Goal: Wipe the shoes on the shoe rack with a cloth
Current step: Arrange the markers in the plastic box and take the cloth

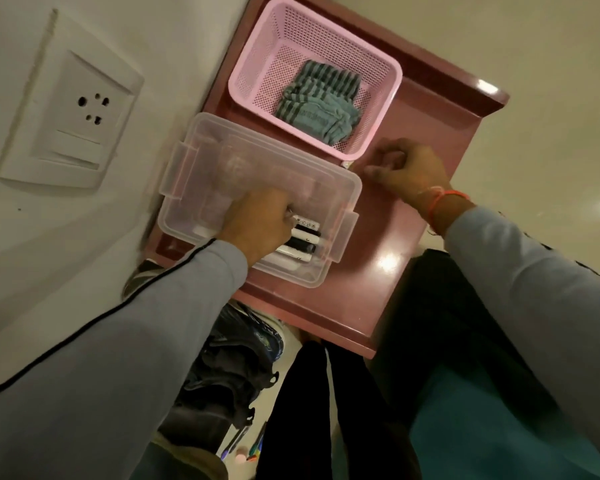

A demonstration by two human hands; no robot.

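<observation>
A grey-blue striped cloth point(321, 98) lies folded inside a pink mesh basket point(253, 64) on top of the maroon shoe rack point(378, 244). In front of the basket stands a clear plastic box point(222, 161) with black and white tubes point(303, 239) inside. My left hand point(257, 225) lies on the box's lid with its fingers curled at the lid. My right hand point(407, 169) rests on the rack top beside the basket's near corner, fingers curled, holding nothing I can see. Dark shoes point(229, 372) sit below the rack's front edge.
A white wall with a socket plate point(70, 105) runs close along the left side of the rack. Another shoe point(142, 275) peeks out between wall and rack. Pens point(253, 452) lie low down by the shoes. My legs stand at the rack's right front.
</observation>
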